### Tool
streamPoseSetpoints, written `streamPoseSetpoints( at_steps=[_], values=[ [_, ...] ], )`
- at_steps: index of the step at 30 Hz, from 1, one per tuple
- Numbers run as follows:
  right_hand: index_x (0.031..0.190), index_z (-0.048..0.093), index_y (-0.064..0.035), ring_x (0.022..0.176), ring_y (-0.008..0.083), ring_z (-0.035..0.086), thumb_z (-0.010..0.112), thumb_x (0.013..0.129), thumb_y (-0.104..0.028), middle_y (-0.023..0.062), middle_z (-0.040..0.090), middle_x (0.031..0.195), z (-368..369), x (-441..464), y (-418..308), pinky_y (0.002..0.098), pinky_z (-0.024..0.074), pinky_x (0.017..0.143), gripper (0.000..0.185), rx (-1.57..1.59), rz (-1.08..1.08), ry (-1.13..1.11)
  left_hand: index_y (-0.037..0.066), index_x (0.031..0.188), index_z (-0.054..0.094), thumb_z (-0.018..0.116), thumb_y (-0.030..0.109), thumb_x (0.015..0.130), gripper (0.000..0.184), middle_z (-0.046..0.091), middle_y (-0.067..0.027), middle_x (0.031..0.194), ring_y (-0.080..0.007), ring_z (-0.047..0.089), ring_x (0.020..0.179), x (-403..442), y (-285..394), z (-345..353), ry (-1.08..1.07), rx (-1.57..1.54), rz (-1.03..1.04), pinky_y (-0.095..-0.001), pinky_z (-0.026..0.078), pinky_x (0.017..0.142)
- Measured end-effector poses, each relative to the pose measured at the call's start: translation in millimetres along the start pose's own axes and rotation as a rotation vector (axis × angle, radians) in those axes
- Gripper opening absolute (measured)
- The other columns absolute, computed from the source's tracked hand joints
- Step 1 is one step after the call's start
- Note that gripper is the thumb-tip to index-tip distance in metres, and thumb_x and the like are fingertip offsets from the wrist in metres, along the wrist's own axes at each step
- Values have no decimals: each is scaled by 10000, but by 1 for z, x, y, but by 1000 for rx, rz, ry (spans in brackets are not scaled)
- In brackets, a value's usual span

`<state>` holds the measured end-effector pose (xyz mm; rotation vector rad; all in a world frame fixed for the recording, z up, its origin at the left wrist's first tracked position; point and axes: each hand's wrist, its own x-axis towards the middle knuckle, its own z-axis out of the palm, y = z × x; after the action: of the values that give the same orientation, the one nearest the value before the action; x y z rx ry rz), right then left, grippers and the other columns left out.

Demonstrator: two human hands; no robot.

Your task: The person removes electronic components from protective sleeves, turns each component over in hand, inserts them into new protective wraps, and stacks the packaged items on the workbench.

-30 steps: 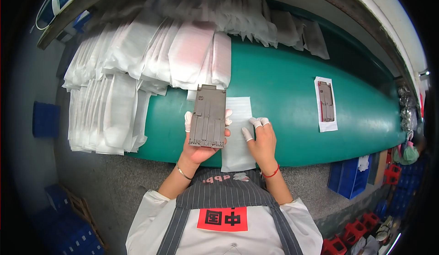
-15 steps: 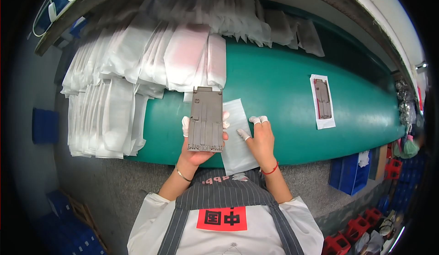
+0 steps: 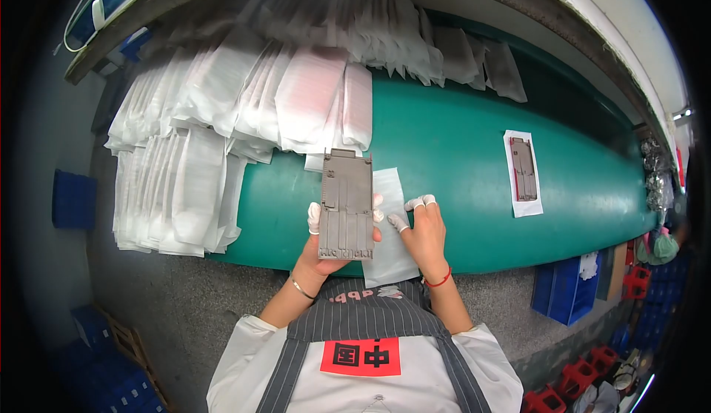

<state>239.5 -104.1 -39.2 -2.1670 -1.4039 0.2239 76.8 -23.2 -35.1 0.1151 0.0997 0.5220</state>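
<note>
In my left hand is a flat grey-brown plastic panel, held up lengthwise over the near table edge. Ribs, small notches and a toothed lower edge mark its face. My thumb and fingers, with white finger cots, wrap its two sides; the palm is hidden beneath. A translucent white sleeve lies flat on the green table, partly behind the panel. My right hand rests at the sleeve's right edge, thumb apart from the fingers, white cots on several tips. Nothing shows in its grasp.
Rows of filled white sleeves cover the left and back of the green table. A similar panel lies on a white sheet at the right. Blue bins stand below the table's right side. A shelf edge overhangs the back.
The panel in my left hand sits slightly farther right and lower in view, and the camera view has shifted a little. My right hand stays by the sleeve.
</note>
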Motion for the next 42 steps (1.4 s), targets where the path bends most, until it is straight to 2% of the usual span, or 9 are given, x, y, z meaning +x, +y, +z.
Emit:
streamPoseSetpoints(
  at_steps=[15, 17, 20, 24, 27, 29, 31, 36, 42],
  values=[
    [739, 502, -29, 684, 223, 526, 683, 695, -109, 76, 511, 729, 7, -2, 6, 322, 419, 593, 203, 189, 10, 17, 35, 1292, 304, 447, 646, 743, 834, 445, -236, 1183, -355, 567, 828, -8, -2, -11, -40, 167, -57, -414, 504, 675],
    [770, 473, -34, 697, 106, 522, 634, 759, -40, 22, 517, 744, 4, -1, 1, 229, 418, 606, 161, 1056, 315, 0, 32, 1292, 306, 464, 504, 815, 689, 447, -167, 1211, -276, 531, 973, -9, 0, -12, 68, 317, -68, -388, 458, 809],
    [858, 446, -35, 739, 70, 529, 553, 822, -14, 28, 556, 809, 5, -2, 0, 204, 439, 660, 115, 1392, 352, -7, 33, 1279, 343, 469, 337, 879, 517, 463, -84, 1216, -178, 500, 1055, -11, -1, -13, 247, 582, -23, -340, 434, 873],
    [1081, 370, -20, 850, 113, 558, 572, 808, -17, 103, 583, 950, 1, 0, -11, 238, 463, 724, 340, 1425, 310, -9, 33, 1262, 383, 444, 283, 905, 441, 512, -39, 1156, -125, 496, 1029, -10, 1, -15, 306, 852, -78, -274, 428, 845],
    [1123, 340, -12, 911, 154, 557, 619, 734, 58, 132, 552, 1023, -6, -1, -12, 287, 468, 787, 484, 1454, 297, -91, 51, 1263, 399, 462, 192, 902, 392, 536, -31, 1105, -61, 512, 892, -2, 1, -10, 223, 1155, 217, -206, 438, 714],
    [1116, 327, -3, 951, 168, 543, 624, 733, 58, 156, 520, 1067, -6, -2, -13, 286, 470, 794, 489, 1463, 264, -72, 42, 1271, 389, 499, 123, 877, 417, 529, -49, 1102, -67, 490, 887, -2, 6, -11, 295, 1064, 158, -205, 427, 710],
    [1128, 322, -3, 952, 172, 543, 624, 731, 59, 159, 510, 1084, -6, -4, -11, 291, 467, 800, 503, 1465, 266, -66, 43, 1300, 340, 535, 95, 850, 493, 519, -58, 1101, -88, 488, 886, 0, 8, -15, 272, 1446, 310, -205, 421, 719],
    [1153, 325, -10, 936, 158, 545, 613, 726, 61, 135, 535, 1050, -11, -5, -10, 284, 458, 785, 519, 1494, 279, -88, 4, 1345, 198, 569, 78, 825, 642, 487, -132, 1163, -155, 493, 1041, 0, 7, -10, 190, 1068, 188, -268, 394, 886],
    [1162, 327, -6, 921, 151, 545, 604, 730, 65, 133, 536, 1039, -13, -5, -9, 278, 457, 775, 518, 1493, 290, -116, -24, 1297, 283, 572, 57, 818, 565, 493, -125, 1177, -170, 492, 1059, -1, 5, -6, 171, 981, 217, -286, 386, 909]
  ],
)
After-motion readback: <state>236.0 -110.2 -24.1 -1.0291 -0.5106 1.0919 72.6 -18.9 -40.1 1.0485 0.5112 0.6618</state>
